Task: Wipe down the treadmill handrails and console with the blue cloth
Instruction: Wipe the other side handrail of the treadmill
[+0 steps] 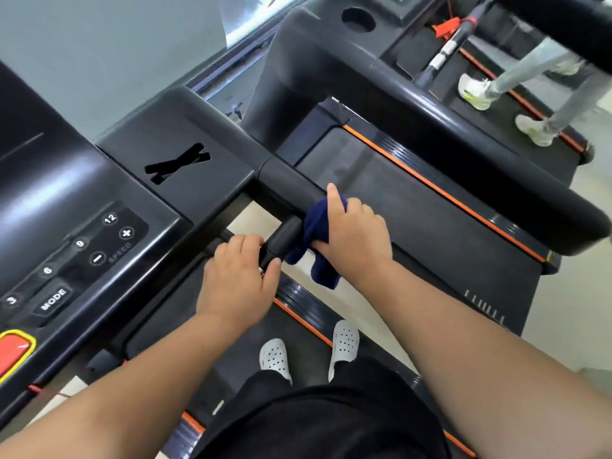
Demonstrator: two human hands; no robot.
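The black treadmill console (82, 200) fills the left, with speed buttons and a MODE key. A thick black handrail (291, 185) runs from its right side toward me. My right hand (356, 235) grips the dark blue cloth (318, 240) wrapped around this rail, thumb on top, with cloth ends hanging below. Just left of it, my left hand (238, 279) curls around a short black grip bar (284, 238) under the rail.
A red stop button (13, 351) sits at the console's lower left. A second treadmill (430, 180) with an orange-edged belt stands to the right. Beyond it a person's legs in white shoes (477, 92) stand on a third machine. My white clogs (275, 357) are on the belt.
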